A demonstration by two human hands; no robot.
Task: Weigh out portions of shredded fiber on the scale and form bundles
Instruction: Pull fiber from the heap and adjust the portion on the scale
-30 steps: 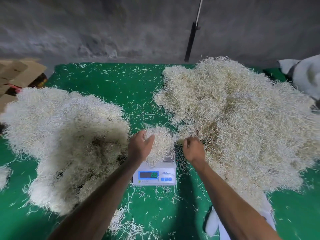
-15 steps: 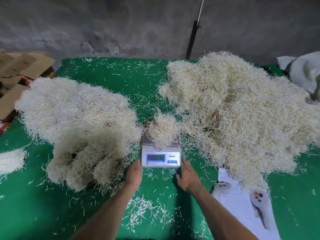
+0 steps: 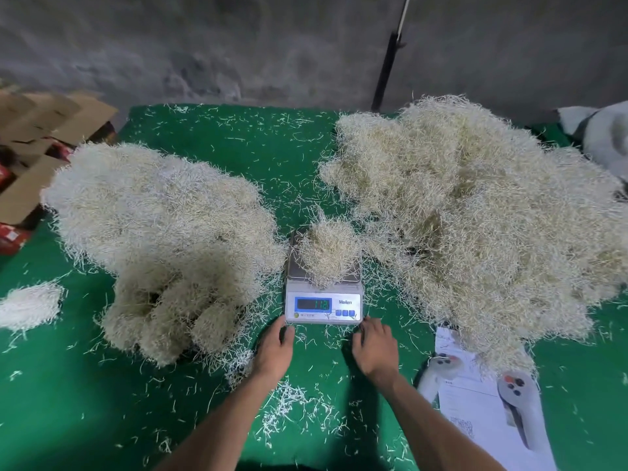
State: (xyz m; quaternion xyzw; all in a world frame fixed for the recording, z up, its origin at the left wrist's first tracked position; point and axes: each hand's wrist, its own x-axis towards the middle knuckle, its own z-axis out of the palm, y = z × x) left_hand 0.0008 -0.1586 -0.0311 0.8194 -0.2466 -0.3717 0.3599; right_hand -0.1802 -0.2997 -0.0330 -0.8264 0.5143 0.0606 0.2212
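Note:
A small white digital scale (image 3: 323,305) stands mid-table with its blue display lit. A small portion of pale shredded fiber (image 3: 329,250) sits on its pan. My left hand (image 3: 276,348) rests on the green table just in front of the scale's left corner, fingers relaxed and holding nothing. My right hand (image 3: 375,345) lies likewise by the right front corner, fingertips near the scale's edge. A big loose heap of fiber (image 3: 475,212) fills the right side. To the left lies a second heap with rounded bundles (image 3: 163,232) at its front.
The green table cover (image 3: 68,402) is strewn with loose strands. A small white fiber clump (image 3: 29,304) lies at the left edge. White paper sheets (image 3: 475,413) with two handheld devices (image 3: 516,402) lie at the right front. Cardboard boxes (image 3: 44,130) stand at back left.
Both hands left the portion on the scale and drew back to the table in front of it. The view has tilted down, showing the papers and devices.

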